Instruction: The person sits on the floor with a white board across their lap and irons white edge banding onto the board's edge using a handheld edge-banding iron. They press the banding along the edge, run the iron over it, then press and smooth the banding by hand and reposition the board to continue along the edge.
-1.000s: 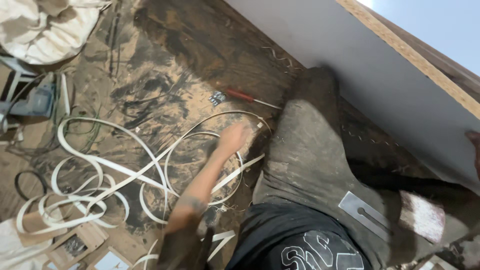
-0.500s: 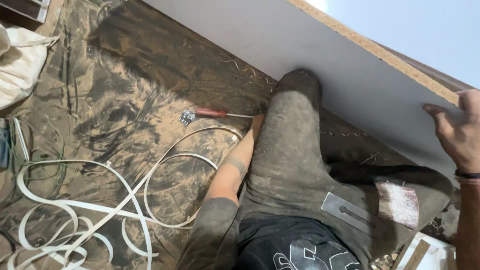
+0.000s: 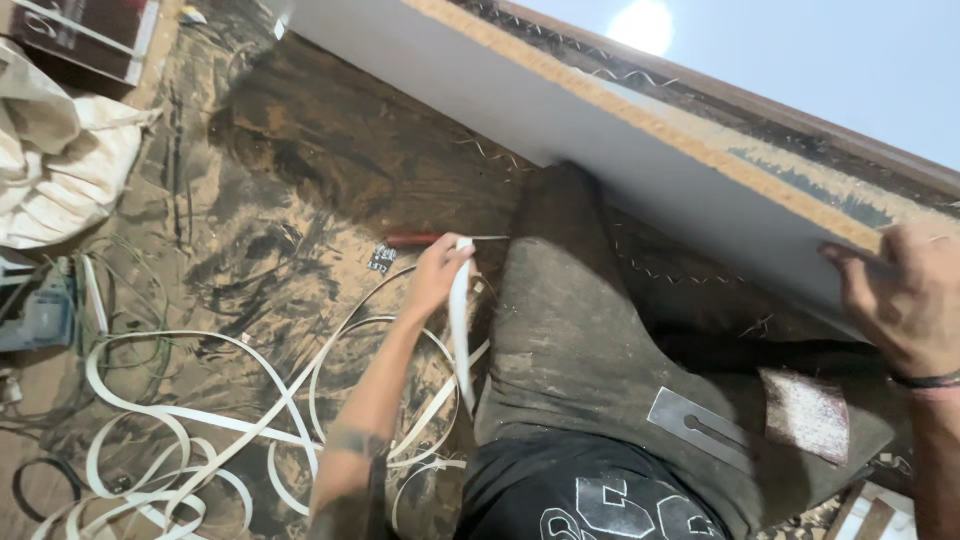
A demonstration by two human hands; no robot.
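My left hand is down by the floor beside my bent knee, closed on a white edge-banding strip that runs back toward me. Just beyond its fingers a red-handled screwdriver lies on the sawdust-covered floor. My right hand grips the raw chipboard edge of a large white laminated board that leans across the top of the view, resting against my grey-trousered leg.
Loops of white banding strip tangle over the floor at lower left. A bundle of pale cloth lies at upper left, a power tool at the left edge. A flat metal scraper and a sandpaper piece rest on my lap.
My left hand moved from the strip loops toward the screwdriver and now holds a length of white strip. My right hand came into view and settled on the board's edge.
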